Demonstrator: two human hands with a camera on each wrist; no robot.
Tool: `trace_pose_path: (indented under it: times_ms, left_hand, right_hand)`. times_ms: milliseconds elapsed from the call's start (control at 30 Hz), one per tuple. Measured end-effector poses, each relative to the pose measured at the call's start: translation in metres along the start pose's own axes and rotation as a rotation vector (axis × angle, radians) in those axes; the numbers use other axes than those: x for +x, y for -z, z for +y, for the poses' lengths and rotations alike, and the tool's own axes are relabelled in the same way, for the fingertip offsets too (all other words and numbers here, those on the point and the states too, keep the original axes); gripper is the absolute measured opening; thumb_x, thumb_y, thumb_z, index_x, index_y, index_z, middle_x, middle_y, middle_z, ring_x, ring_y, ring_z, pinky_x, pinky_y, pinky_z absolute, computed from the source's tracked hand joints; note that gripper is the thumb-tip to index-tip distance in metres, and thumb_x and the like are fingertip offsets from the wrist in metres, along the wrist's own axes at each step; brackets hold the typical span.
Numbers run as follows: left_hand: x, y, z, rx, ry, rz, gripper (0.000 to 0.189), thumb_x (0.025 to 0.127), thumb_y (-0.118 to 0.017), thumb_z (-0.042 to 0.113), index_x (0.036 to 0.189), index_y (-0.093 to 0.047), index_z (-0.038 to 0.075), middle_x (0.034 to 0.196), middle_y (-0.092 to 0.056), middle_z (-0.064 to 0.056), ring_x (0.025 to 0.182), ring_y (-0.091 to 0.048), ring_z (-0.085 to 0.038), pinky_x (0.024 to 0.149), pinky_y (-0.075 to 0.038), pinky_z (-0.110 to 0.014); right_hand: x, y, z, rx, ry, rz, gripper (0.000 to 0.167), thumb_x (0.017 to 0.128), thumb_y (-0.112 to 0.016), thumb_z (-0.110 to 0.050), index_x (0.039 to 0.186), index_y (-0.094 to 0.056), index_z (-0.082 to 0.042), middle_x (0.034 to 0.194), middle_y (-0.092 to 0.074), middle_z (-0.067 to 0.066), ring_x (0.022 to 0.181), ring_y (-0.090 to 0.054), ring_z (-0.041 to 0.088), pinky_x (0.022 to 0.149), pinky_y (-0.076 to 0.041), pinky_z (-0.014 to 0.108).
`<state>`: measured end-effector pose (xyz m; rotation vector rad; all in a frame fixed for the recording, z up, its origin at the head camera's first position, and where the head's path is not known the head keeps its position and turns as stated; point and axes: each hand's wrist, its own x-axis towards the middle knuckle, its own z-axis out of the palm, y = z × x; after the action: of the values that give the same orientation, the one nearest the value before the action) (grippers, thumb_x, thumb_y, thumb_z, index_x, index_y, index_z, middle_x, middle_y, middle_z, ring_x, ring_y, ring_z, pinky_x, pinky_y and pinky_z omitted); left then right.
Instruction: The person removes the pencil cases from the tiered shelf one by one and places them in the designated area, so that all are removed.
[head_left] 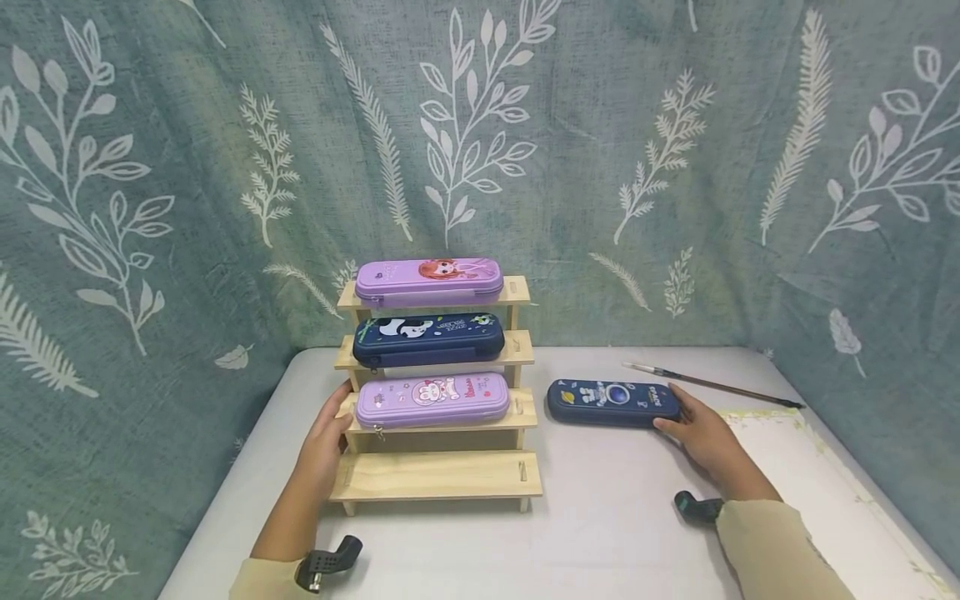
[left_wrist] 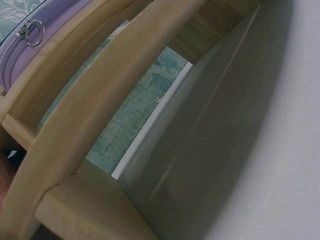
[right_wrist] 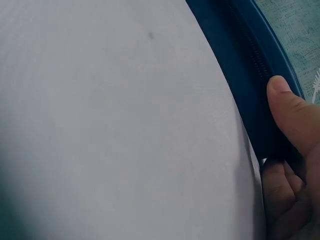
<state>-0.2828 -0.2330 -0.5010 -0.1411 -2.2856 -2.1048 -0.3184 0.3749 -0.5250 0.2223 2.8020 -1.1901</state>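
Pencil case [head_left: 613, 404], dark-blue, oblong, space-printed, is pinched in the right hand [head_left: 703, 432]; the left hand [head_left: 322, 446] meets a pale wooden four-tier rack's side [head_left: 442, 478], finger curl unclear.

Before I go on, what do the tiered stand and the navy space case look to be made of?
Tiered stand: wood, pale with a smooth, apparently matte finish; grain shows where it is bare.
Navy space case: probably a moulded synthetic shell, smooth with slight sheen and rounded edges; exact material unclear.
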Motion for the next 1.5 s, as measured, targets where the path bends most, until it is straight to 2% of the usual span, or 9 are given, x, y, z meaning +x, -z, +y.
trace_pose_path:
  times_ms: [200, 433, 533, 633, 733, 833, 1033, 1233, 1500]
  left_hand:
    - [-0.001, -0.001, -0.003, -0.017, -0.009, 0.001, 0.058, 0.111, -0.029, 0.015, 0.168, -0.023, 0.022, 0.175, -0.017, 0.001, 0.163, -0.011, -0.027, 0.129, -0.013, -0.058]
    - [-0.001, -0.002, -0.004, -0.032, -0.023, -0.009, 0.058, 0.111, -0.028, 0.014, 0.168, -0.022, 0.02, 0.176, -0.015, 0.0, 0.163, -0.008, -0.028, 0.129, -0.012, -0.059]
    - [-0.001, -0.002, -0.004, -0.037, -0.022, -0.006, 0.058, 0.111, -0.028, 0.014, 0.168, -0.023, 0.021, 0.176, -0.015, 0.0, 0.163, -0.009, -0.027, 0.129, -0.013, -0.059]
    - [-0.001, 0.0, -0.003, -0.038, -0.019, -0.011, 0.059, 0.111, -0.028, 0.013, 0.169, -0.022, 0.02, 0.176, -0.014, 0.0, 0.163, -0.009, -0.027, 0.129, -0.013, -0.057]
    - [0.001, 0.001, -0.001, -0.036, -0.016, -0.008, 0.059, 0.11, -0.028, 0.014, 0.168, -0.023, 0.021, 0.176, -0.016, 0.002, 0.163, -0.01, -0.026, 0.13, -0.014, -0.055]
    - [0.003, 0.001, -0.001, -0.048, -0.022, -0.015, 0.059, 0.11, -0.028, 0.015, 0.168, -0.023, 0.021, 0.176, -0.016, 0.001, 0.163, -0.011, -0.026, 0.13, -0.014, -0.055]
    - [0.0, 0.0, -0.001, -0.044, -0.013, -0.015, 0.059, 0.111, -0.027, 0.014, 0.169, -0.022, 0.021, 0.176, -0.016, 0.002, 0.163, -0.013, -0.024, 0.13, -0.015, -0.054]
    - [-0.002, 0.0, 0.001, -0.033, -0.016, -0.003, 0.058, 0.111, -0.028, 0.015, 0.168, -0.023, 0.022, 0.176, -0.016, 0.003, 0.163, -0.011, -0.025, 0.13, -0.013, -0.056]
    - [0.0, 0.001, -0.001, -0.04, -0.013, -0.003, 0.059, 0.11, -0.029, 0.014, 0.168, -0.024, 0.021, 0.175, -0.017, 0.003, 0.163, -0.011, -0.024, 0.13, -0.013, -0.055]
  right_hand:
    - [-0.001, -0.001, 0.001, 0.071, -0.017, 0.005, 0.116, 0.089, -0.074, -0.06, 0.17, -0.003, -0.018, 0.171, -0.016, 0.023, 0.155, -0.023, 0.048, 0.123, -0.023, 0.064]
    - [-0.011, 0.005, -0.01, 0.047, 0.007, 0.05, 0.119, 0.092, -0.067, -0.068, 0.168, 0.002, -0.008, 0.171, -0.009, 0.028, 0.153, -0.022, 0.053, 0.121, -0.026, 0.065]
    - [-0.023, 0.004, -0.026, 0.016, 0.026, 0.11, 0.113, 0.095, -0.062, -0.068, 0.168, -0.001, -0.007, 0.168, -0.012, 0.033, 0.149, -0.028, 0.057, 0.118, -0.03, 0.067]
    - [-0.035, -0.001, -0.05, 0.033, 0.063, 0.17, 0.105, 0.099, -0.056, -0.068, 0.168, -0.008, -0.006, 0.168, -0.017, 0.032, 0.149, -0.03, 0.056, 0.117, -0.032, 0.068]
    - [-0.044, -0.01, -0.074, 0.12, 0.126, 0.215, 0.099, 0.099, -0.052, -0.069, 0.168, -0.018, -0.007, 0.169, -0.024, 0.026, 0.153, -0.03, 0.049, 0.117, -0.034, 0.065]
    - [-0.051, -0.019, -0.093, 0.198, 0.198, 0.223, 0.093, 0.099, -0.051, -0.069, 0.166, -0.026, -0.009, 0.169, -0.031, 0.021, 0.154, -0.034, 0.044, 0.117, -0.037, 0.062]
    - [-0.062, -0.038, -0.126, 0.225, 0.337, 0.164, 0.079, 0.103, -0.055, -0.058, 0.162, -0.036, -0.008, 0.165, -0.04, 0.017, 0.149, -0.044, 0.039, 0.115, -0.042, 0.056]
    - [-0.076, -0.06, -0.162, 0.187, 0.417, 0.115, 0.073, 0.102, -0.061, -0.055, 0.158, -0.043, -0.011, 0.16, -0.049, 0.013, 0.145, -0.051, 0.036, 0.111, -0.048, 0.052]
    - [-0.09, -0.089, -0.198, 0.201, 0.53, 0.013, 0.066, 0.099, -0.074, -0.032, 0.155, -0.047, -0.01, 0.157, -0.052, 0.012, 0.144, -0.052, 0.033, 0.116, -0.045, 0.047]
